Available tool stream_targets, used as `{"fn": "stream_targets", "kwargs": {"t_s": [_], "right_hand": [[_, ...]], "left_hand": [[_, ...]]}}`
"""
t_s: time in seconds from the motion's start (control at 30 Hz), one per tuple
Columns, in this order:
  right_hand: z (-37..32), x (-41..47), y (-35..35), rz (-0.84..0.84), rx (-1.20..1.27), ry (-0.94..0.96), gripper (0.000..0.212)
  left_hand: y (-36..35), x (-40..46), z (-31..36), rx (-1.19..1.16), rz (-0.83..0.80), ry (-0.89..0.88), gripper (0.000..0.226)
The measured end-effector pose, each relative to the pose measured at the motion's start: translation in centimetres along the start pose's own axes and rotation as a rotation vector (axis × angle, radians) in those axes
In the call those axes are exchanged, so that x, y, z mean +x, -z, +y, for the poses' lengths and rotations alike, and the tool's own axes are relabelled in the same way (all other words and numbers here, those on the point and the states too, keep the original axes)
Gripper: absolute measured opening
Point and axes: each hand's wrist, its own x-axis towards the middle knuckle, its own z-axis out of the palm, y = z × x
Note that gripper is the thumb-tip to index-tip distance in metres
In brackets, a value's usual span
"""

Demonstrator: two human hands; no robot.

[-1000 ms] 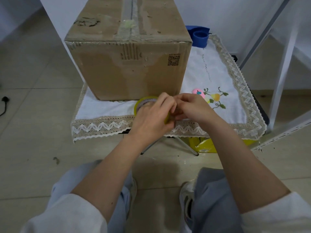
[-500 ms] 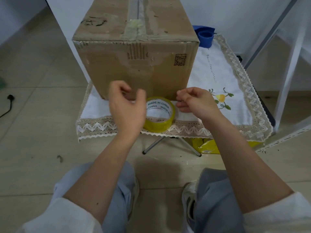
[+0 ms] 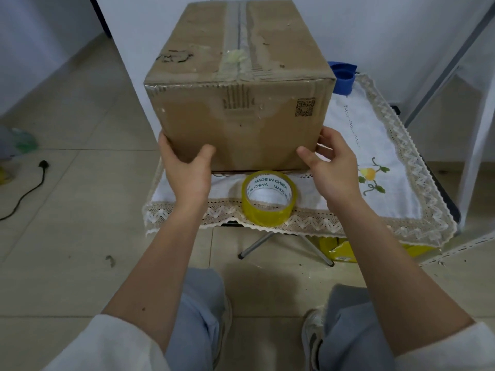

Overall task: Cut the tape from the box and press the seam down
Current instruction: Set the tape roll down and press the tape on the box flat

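A brown cardboard box (image 3: 241, 121) stands on a small table, with a strip of clear tape (image 3: 237, 30) running along its top seam. My left hand (image 3: 187, 170) grips the box's lower left corner, thumb on the front face and fingers around the side. My right hand (image 3: 332, 167) holds the lower right corner the same way. A yellow tape roll (image 3: 269, 199) lies flat on the cloth between my hands, just in front of the box.
The table carries a white cloth with a lace edge (image 3: 401, 145) and embroidered fruit. A blue tape dispenser (image 3: 342, 79) sits behind the box at the right. A black cable (image 3: 24, 194) lies on the floor at left. A white metal frame (image 3: 476, 129) stands at right.
My hands let go of the yellow tape roll, which now lies on the cloth. Both hands moved up and apart to the box's lower corners.
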Motion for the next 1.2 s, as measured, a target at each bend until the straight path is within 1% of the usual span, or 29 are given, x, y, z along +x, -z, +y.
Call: {"fn": "stream_targets", "kwargs": {"t_s": [0.13, 0.2, 0.37, 0.47, 0.53, 0.57, 0.63, 0.67, 0.73, 0.77, 0.83, 0.9, 0.93, 1.0, 1.03, 1.13, 1.2], "right_hand": [[-0.2, 0.5, -0.2, 0.008, 0.004, 0.024, 0.037], [-0.2, 0.8, -0.2, 0.007, 0.018, 0.004, 0.035], [0.0, 1.1, -0.1, -0.017, 0.002, -0.053, 0.033], [-0.3, 1.0, -0.3, -0.027, -0.037, -0.085, 0.042], [-0.9, 0.9, -0.4, -0.003, -0.04, -0.082, 0.057], [-1.4, 0.8, -0.5, 0.028, -0.035, -0.047, 0.067], [-2.8, 0.6, -0.7, 0.118, -0.014, 0.096, 0.081], [-3.7, 0.5, -1.0, 0.166, -0.017, 0.185, 0.084], [-5.2, 0.7, -1.5, 0.247, -0.089, 0.365, 0.083], [-5.9, 0.9, -1.8, 0.28, -0.149, 0.447, 0.078], [-6.8, 1.7, -2.3, 0.33, -0.318, 0.629, 0.059], [-7.2, 2.5, -2.9, 0.322, -0.479, 0.805, 0.038], [-7.3, 2.9, -3.2, 0.291, -0.534, 0.865, 0.032], [-7.4, 3.4, -3.7, 0.214, -0.613, 0.926, 0.029], [-7.3, 3.6, -3.9, 0.179, -0.644, 0.926, 0.029], [-7.1, 3.8, -4.6, 0.113, -0.731, 0.872, 0.035], [-6.9, 3.9, -4.8, 0.101, -0.766, 0.882, 0.037]], "left_hand": [[-0.2, 0.6, 0.5, -0.003, -0.013, -0.028, 0.078], [-0.5, 0.8, 0.7, 0.0, -0.028, -0.043, 0.078], [-1.0, 0.6, -0.1, 0.026, -0.049, -0.05, 0.084], [-1.1, 0.4, -0.2, 0.048, -0.037, -0.027, 0.087], [-1.4, 0.0, 0.8, 0.051, 0.017, -0.071, 0.097], [-1.6, -0.3, 1.6, 0.059, 0.052, -0.134, 0.1], [-2.0, -0.5, 3.3, 0.103, 0.12, -0.318, 0.096], [-2.1, -0.4, 4.2, 0.127, 0.145, -0.397, 0.091], [-2.5, 0.0, 5.5, 0.159, 0.186, -0.484, 0.082], [-2.8, 0.3, 6.0, 0.192, 0.198, -0.532, 0.075], [-3.2, 1.1, 6.2, 0.352, 0.19, -0.712, 0.057], [-3.4, 1.7, 6.1, 0.476, 0.075, -0.898, 0.04], [-3.5, 1.9, 6.0, 0.502, 0.003, -0.959, 0.035], [-3.5, 2.2, 5.9, 0.555, -0.105, -1.025, 0.031], [-3.5, 2.4, 5.9, 0.602, -0.128, -1.04, 0.031], [-3.3, 2.8, 6.1, 0.727, -0.172, -1.028, 0.033], [-3.0, 3.0, 6.1, 0.76, -0.22, -1.012, 0.033]]}}
